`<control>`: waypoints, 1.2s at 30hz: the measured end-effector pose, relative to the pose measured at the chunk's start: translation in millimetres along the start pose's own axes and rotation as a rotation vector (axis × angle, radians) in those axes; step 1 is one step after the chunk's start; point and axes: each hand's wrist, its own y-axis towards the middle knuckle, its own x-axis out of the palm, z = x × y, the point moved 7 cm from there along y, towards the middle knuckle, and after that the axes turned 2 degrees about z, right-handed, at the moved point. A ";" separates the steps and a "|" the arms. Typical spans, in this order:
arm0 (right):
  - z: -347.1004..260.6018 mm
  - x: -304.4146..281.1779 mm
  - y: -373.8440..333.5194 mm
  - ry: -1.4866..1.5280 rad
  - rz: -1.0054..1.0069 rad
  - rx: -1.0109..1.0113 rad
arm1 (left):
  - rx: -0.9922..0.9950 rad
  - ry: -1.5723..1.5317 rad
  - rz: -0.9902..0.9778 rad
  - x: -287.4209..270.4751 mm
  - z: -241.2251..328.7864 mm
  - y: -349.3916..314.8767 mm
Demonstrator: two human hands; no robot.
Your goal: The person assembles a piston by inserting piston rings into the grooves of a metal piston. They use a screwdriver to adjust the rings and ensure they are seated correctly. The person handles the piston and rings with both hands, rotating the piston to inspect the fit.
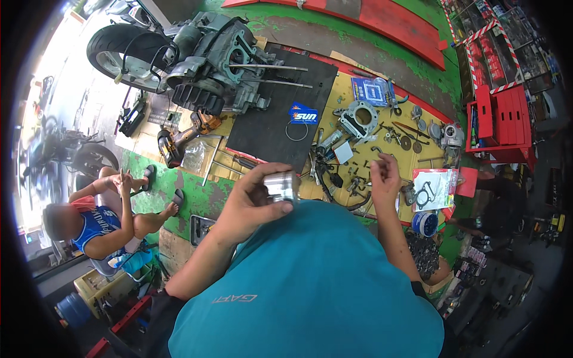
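Observation:
My left hand (248,206) is closed around a shiny metal piston (280,187), held up in front of my shirt. Its thumb presses the lower rim and the fingers wrap the far side. To the right, my right hand (387,178) hovers over the work surface, fingers loosely curled and apart, with nothing visible in them. Small bolts and metal parts (358,184) lie beside it. Beyond these sits an engine cylinder (359,118). A thin piston ring (296,130) lies on the black mat (262,128), near blue cards (303,114).
A scooter engine (218,65) with long studs and a wheel stands far left. Nearer lies a cordless impact driver (185,137) by a T-handle wrench (212,161). Gaskets in a packet (434,190) and a blue tin (424,224) are right. A person (110,224) sits left.

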 end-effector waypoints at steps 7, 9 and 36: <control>-115.4 137.1 10.9 -0.347 -0.472 -0.601 | 0.020 -0.099 0.206 -56.3 5.4 -11.2; -107.9 168.5 19.1 -0.446 -0.494 -0.637 | 0.061 -0.112 0.222 -61.1 12.2 -11.7; -77.6 191.3 16.0 -0.295 -0.337 -0.139 | 0.202 0.077 0.087 -92.9 82.0 -4.2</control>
